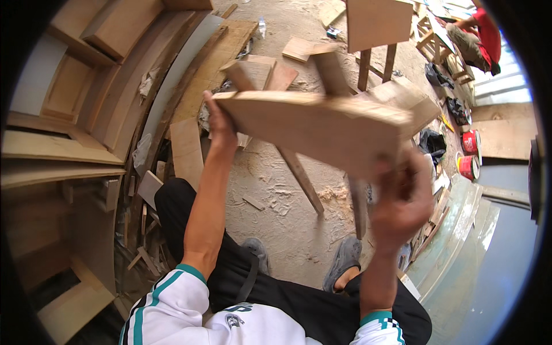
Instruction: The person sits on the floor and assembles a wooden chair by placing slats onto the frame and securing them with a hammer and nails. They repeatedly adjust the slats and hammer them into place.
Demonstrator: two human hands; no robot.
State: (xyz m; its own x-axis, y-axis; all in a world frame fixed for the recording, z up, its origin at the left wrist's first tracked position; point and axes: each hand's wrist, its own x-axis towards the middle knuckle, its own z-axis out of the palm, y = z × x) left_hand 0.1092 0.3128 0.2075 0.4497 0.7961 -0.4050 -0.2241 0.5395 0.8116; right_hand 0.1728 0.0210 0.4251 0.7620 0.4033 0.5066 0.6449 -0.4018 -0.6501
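Observation:
I hold up an unpainted wooden chair [305,123] in front of me, its wide flat panel tilted and partly blurred by motion. Whether this panel is the seat or the backrest I cannot tell. My left hand [221,127] is closed round the panel's left end. At the other end, my right hand [402,198] grips near the lower right corner, its fingers bent and smeared. Below the panel two slim legs slant toward the floor, and short wooden posts stick out above it. My legs are spread on either side, feet on the dusty floor [270,201].
Another wooden chair [379,26] stands beyond. Wood offcuts [297,49] lie about. Wooden cabinets [75,144] line the left. At the right are red paint cans [468,165], black plastic bags [432,144] and glass-like sheets [460,241]. A person in red [489,37] sits at the far right.

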